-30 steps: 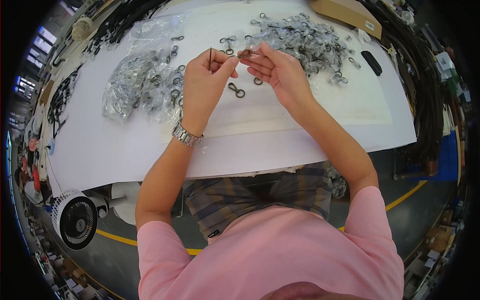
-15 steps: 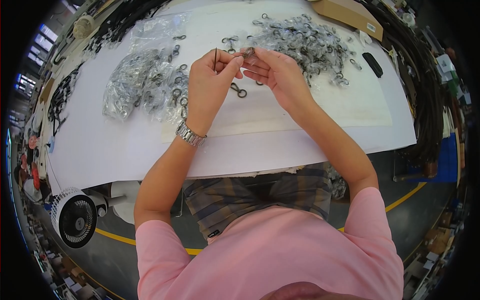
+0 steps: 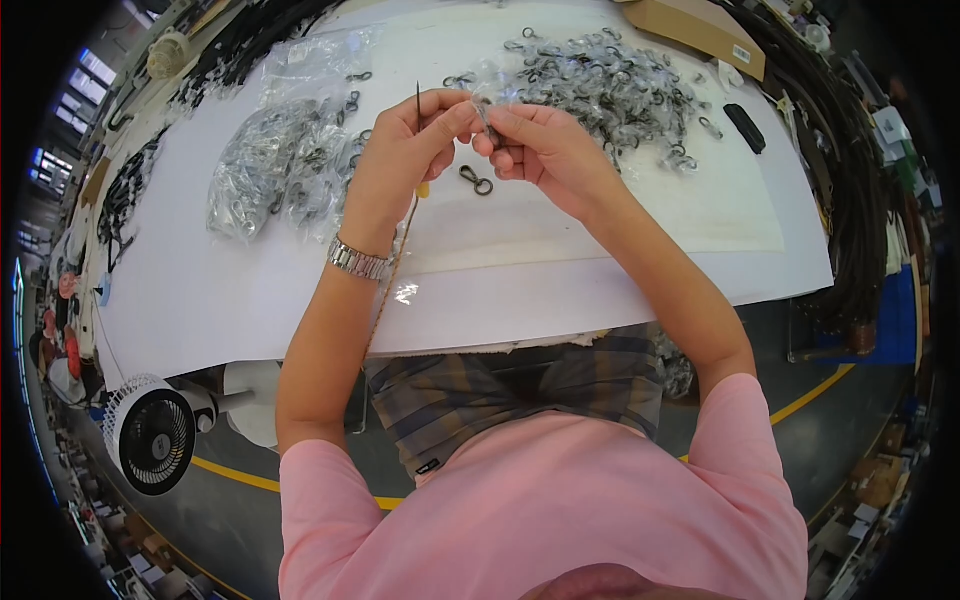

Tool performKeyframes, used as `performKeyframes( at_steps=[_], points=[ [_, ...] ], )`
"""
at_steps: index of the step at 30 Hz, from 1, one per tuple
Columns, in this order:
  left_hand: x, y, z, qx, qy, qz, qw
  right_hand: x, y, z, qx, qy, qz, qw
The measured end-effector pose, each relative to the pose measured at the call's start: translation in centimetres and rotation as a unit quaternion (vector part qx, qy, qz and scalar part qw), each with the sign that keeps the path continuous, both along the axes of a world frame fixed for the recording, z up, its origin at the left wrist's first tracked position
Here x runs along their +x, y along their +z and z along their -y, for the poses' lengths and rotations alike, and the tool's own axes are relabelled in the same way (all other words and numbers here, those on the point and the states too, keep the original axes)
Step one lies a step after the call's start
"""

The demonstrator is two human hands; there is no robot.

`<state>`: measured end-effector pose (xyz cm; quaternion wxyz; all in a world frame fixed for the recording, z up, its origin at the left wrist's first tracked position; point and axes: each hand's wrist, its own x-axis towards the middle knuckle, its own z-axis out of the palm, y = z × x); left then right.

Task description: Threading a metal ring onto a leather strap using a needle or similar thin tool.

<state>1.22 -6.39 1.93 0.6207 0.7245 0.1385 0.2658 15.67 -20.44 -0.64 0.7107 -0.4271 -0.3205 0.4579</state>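
Between both hands' fingertips is a small dark metal hook (image 3: 488,122), partly hidden by the fingers, apparently with clear plastic around it. My left hand (image 3: 405,155) is closed round a thin pointed dark tool (image 3: 419,102), tip upward; a yellow bit (image 3: 423,189) shows below the palm. Its thumb and forefinger also pinch toward the hook. My right hand (image 3: 555,155) grips the hook from the other side with bent fingers. On the white table just below lies a loose dark swivel snap hook (image 3: 476,181). A thin brownish cord (image 3: 391,275) hangs below the left hand.
Many plastic-wrapped hooks lie in a pile (image 3: 610,85) beyond my right hand. Clear bags of hooks (image 3: 262,170) rest at the left. A black oblong object (image 3: 744,130) and cardboard box (image 3: 700,32) lie right. A shiny clear scrap (image 3: 406,293) is near the front; a fan (image 3: 155,435) stands lower left.
My left hand has shifted left and slightly toward me, and its tool now points up more visibly. The cord and a shiny scrap have come into view. The right hand has dropped a little.
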Motion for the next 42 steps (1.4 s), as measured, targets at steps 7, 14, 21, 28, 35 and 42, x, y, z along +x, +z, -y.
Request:
performKeyframes(
  at_steps=[7,14,21,28,35,42],
  points=[
    [0.2,-1.4,-1.1,-0.099,-0.114,-0.002,0.989,0.4,0.8,0.5,-0.116,0.124,0.023,0.985],
    [0.3,-1.2,0.5,-0.079,-0.027,0.011,0.996,-2.2,1.2,0.8,-0.089,-0.115,0.532,0.834],
    [0.5,-1.3,0.8,-0.011,-0.010,-0.004,1.000,-2.4,1.5,0.9,-0.101,-0.132,0.579,0.798],
    [-0.1,-0.8,-1.3,-0.028,0.042,0.033,0.998,-1.3,2.5,1.1,-0.100,-0.068,0.397,0.910],
    [-0.3,0.4,-0.9,0.169,-0.141,-0.045,0.974,0.3,2.4,1.4,-0.108,-0.004,0.341,0.934],
    [-0.3,-0.3,-0.7,0.139,-0.192,-0.069,0.969,0.2,1.4,0.9,-0.104,-0.050,0.316,0.942]
  ],
)
